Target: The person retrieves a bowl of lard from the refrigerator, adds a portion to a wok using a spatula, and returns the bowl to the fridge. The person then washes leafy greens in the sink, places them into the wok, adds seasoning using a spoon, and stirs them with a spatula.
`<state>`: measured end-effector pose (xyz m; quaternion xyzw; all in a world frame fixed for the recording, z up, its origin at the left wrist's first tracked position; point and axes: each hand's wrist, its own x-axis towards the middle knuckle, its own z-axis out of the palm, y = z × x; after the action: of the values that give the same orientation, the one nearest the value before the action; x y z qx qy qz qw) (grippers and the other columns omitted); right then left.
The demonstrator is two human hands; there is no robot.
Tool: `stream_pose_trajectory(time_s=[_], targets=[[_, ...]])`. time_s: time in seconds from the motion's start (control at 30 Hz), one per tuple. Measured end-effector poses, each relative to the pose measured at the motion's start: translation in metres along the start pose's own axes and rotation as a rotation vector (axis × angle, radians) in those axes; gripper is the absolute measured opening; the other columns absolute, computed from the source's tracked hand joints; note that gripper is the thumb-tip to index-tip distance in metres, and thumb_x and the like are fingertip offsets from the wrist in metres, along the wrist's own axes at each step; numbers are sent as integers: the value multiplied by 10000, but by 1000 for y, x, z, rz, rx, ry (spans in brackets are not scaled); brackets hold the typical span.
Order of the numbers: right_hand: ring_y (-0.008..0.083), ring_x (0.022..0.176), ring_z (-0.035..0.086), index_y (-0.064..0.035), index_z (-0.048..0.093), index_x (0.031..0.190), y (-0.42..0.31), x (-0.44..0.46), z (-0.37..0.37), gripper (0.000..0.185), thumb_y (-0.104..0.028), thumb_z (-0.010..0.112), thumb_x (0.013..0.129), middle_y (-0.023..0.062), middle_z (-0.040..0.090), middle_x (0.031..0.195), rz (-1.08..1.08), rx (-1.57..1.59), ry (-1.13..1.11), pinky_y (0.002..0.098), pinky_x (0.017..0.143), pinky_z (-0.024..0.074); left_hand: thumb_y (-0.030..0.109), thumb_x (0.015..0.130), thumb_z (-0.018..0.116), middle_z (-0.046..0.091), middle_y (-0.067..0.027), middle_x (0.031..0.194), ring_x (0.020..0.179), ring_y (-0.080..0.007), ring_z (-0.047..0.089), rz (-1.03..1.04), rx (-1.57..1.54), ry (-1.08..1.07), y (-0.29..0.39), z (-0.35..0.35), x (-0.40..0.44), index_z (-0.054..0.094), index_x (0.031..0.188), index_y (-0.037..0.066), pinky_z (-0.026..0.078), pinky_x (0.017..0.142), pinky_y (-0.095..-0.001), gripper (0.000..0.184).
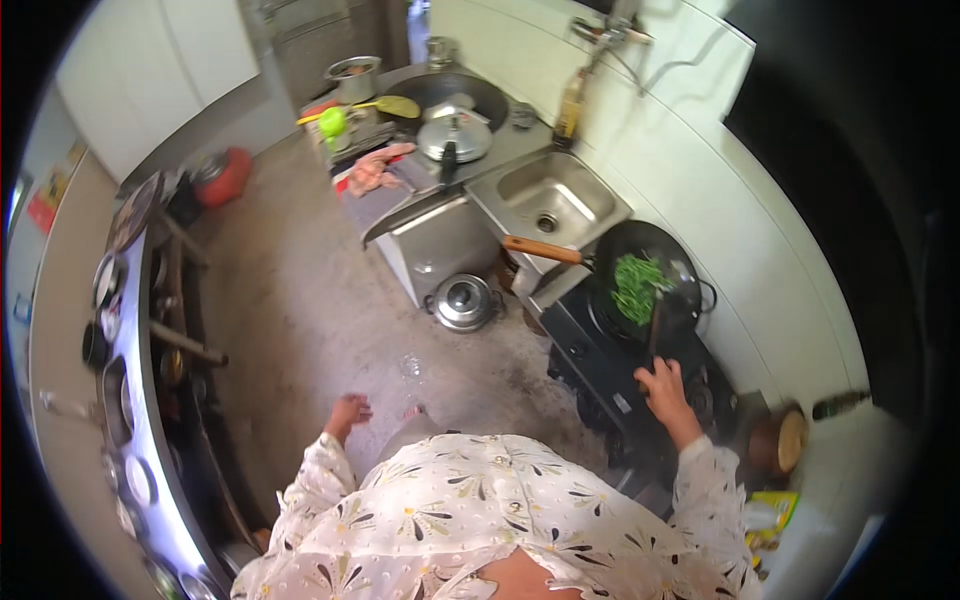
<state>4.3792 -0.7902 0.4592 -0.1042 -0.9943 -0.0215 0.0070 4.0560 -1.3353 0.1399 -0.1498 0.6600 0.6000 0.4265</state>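
Note:
A dark wok (683,257) with a wooden handle (543,250) stands on the black stove (600,363), and chopped greens (638,288) lie in it. My right hand (664,388) is closed around the handle end of a dark spatula (656,325), whose head reaches into the wok at the right edge of the greens. Away from the stove, my left hand (347,413) hangs over the floor with its fingers apart and holds nothing.
Beyond the wok is a steel sink (580,200). A pressure cooker (455,135), a pink cloth (375,170) and a bottle (570,105) stand on the counter. A lidded pot (463,302) sits low, left of the stove. Shelves with dishes (141,482) line the left.

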Motion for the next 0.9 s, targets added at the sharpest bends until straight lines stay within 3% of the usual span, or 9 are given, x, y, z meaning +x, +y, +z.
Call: stream_pose_trajectory(time_s=[0.17,0.2,0.3,0.33,0.43,0.6,0.67,0.77,0.9], targets=[[313,871,552,-233,560,1213,-27,-22,-28,602,60,585,687,143,583,948,221,-123,-143,439,822,366,47,842,521,632,-135,904,711,-258,647,201,-165,105,70,-3,24,521,1133,43,553,602,-364,291],[310,793,573,-184,544,1240,-38,-22,-40,545,49,538,748,121,604,850,199,-175,-44,416,772,380,55,844,528,633,-124,893,706,-242,643,262,-206,128,85,-9,30,518,1134,52,548,597,-353,290],[323,744,556,-134,542,1228,-69,-5,-60,531,52,562,731,121,583,785,228,-43,162,444,732,379,143,869,556,632,-80,831,678,-180,622,393,-258,296,171,-5,31,569,1035,38,515,565,-299,196],[323,695,538,-77,561,1175,-78,-1,-65,459,44,564,732,120,573,739,143,-12,254,417,684,393,173,876,564,632,-67,812,665,-162,614,432,-255,328,195,-2,34,587,998,32,504,556,-283,187],[305,681,576,-73,634,1033,-121,-6,-79,320,24,578,733,121,604,725,47,241,326,406,664,415,219,861,607,633,-44,794,683,-147,612,556,-355,341,262,22,7,602,917,45,499,589,-279,182],[285,710,618,-76,670,938,-240,242,1,205,-19,602,752,119,650,775,100,423,198,392,654,445,232,862,614,625,-43,836,655,-139,597,638,-463,335,493,-45,203,592,998,42,491,554,-254,234],[294,725,620,-68,673,936,-280,298,-12,190,-24,600,766,125,657,797,140,477,112,386,670,454,246,865,615,618,-54,868,643,-146,592,609,-469,308,559,-53,225,579,1054,37,488,536,-248,284],[313,756,621,-64,675,945,-329,369,-27,176,-36,597,789,141,665,851,226,544,24,387,697,469,271,870,616,604,-72,901,641,-159,588,489,-475,224,624,-75,286,552,1121,29,483,508,-255,355],[329,761,623,-58,675,938,-359,420,-34,160,-48,602,796,160,661,861,331,534,8,389,691,479,335,886,592,574,-62,826,611,-158,567,361,-331,186,672,-92,344,556,1039,26,473,472,-267,347]])
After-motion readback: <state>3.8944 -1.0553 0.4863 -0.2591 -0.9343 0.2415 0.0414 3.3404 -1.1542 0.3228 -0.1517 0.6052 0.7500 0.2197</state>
